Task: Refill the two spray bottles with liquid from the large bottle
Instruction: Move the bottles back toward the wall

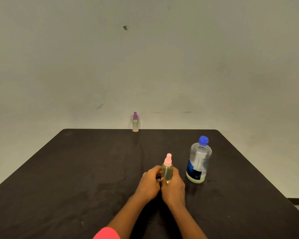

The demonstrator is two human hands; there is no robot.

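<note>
Left hand (149, 183), right hand (173, 187) gripping pink sprayer (167, 173) — purple sprayer (135, 124), two sprayers, one large bottle (198, 161)

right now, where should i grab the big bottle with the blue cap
Likely free the right hand from the pink spray bottle and wrap it round the large bottle at mid-body, from its near left side: it stands upright, capped, just right of that hand, and the round body suits a full wrap.
</note>
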